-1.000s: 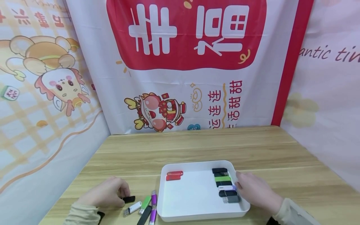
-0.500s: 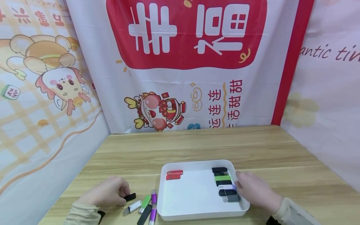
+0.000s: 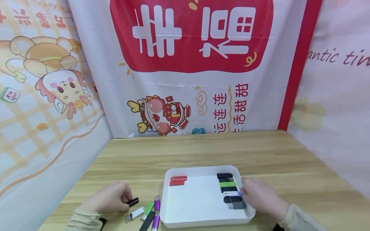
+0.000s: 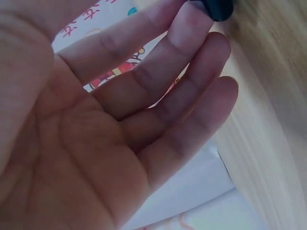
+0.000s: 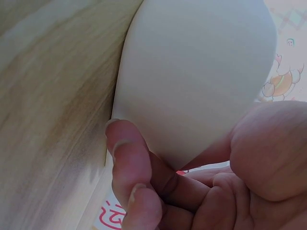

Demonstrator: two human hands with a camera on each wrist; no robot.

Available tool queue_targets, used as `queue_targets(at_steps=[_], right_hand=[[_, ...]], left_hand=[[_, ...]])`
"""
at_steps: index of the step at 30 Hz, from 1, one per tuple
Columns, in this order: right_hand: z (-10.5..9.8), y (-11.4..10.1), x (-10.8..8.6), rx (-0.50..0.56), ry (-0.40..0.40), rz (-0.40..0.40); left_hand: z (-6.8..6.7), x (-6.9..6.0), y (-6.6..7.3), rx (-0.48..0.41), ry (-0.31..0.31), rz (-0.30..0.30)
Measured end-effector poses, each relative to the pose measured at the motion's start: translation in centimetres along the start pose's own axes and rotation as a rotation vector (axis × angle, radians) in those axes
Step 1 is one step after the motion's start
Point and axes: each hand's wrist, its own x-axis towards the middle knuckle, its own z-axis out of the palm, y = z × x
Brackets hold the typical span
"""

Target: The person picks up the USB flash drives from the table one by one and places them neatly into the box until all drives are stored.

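One black USB stick [image 3: 133, 202] sits pinched between the thumb and fingertips of a person's left hand [image 3: 111, 197], to the left of a white tray [image 3: 202, 205]. The right hand [image 3: 261, 194] grips the tray's right wall, fingers curled against its outer side. Inside the tray, two red sticks [image 3: 177, 183] lie in the far left corner, while a column of sticks, among them a green one [image 3: 227, 184] and a grey one [image 3: 238, 205], lines the right wall. Left of the tray, on the wood-grain table [image 3: 196, 149], lie a white stick [image 3: 137, 213], a green stick [image 3: 148, 208], a dark stick [image 3: 147, 221] and, closest to the tray, two purple sticks [image 3: 156, 220]. Beyond the tray hangs a printed red-and-white cloth [image 3: 190, 77].
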Motion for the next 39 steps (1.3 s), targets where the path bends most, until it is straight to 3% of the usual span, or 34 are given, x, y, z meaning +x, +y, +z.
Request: queue_targets(at_steps=[23,29,39], right_hand=[[0.16,0.07,-0.09,0.021,-0.017,0.031],[0.10,0.14,0.13,0.015,0.004,0.020],[0.43,0.10,0.00,0.011,0.004,0.011]], left_hand=[[-0.06,0.24,0.06,0.003,0.010,0.000],[-0.22,0.41,0.16,0.030,0.042,0.008],[-0.02,0.08,0.03,-0.015,0.024,-0.008]])
